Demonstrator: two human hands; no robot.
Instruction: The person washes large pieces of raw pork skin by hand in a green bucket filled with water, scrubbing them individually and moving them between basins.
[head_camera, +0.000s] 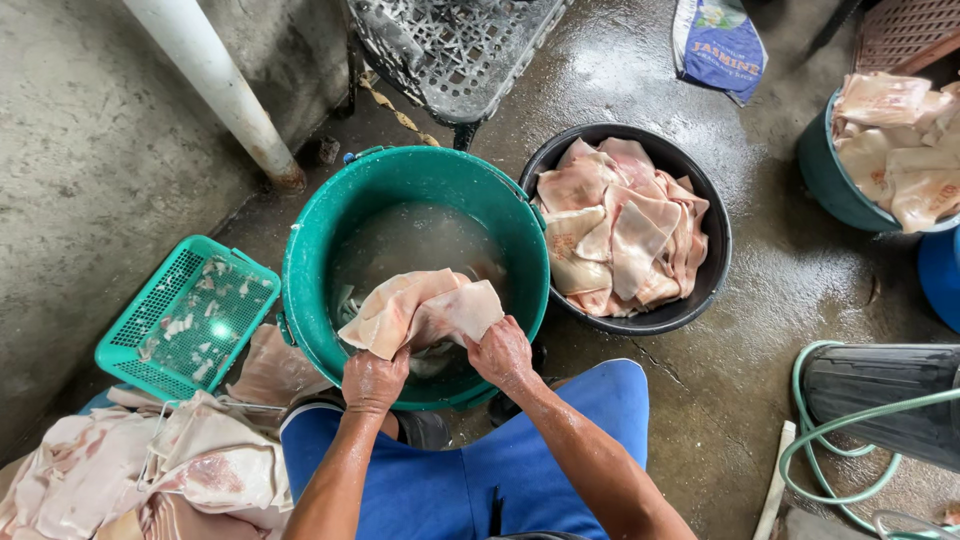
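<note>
Both my hands grip a pork skin sheet over the green bucket.

My left hand (375, 381) and right hand (500, 352) close their fingers on the near edge of the pork skin sheet (420, 312), held above the cloudy water in the green bucket (310, 240). Just right, a black basin (700, 290) holds stacked skins; a teal tub (830, 180) at the floor's right edge holds more. A green basket (130, 345) at left holds scraps.

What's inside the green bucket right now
The green bucket holds cloudy water. Both hands, left and right, hold pale skin sheets over it. The bottom, and whatever lies under the sheets, is hidden.
</note>
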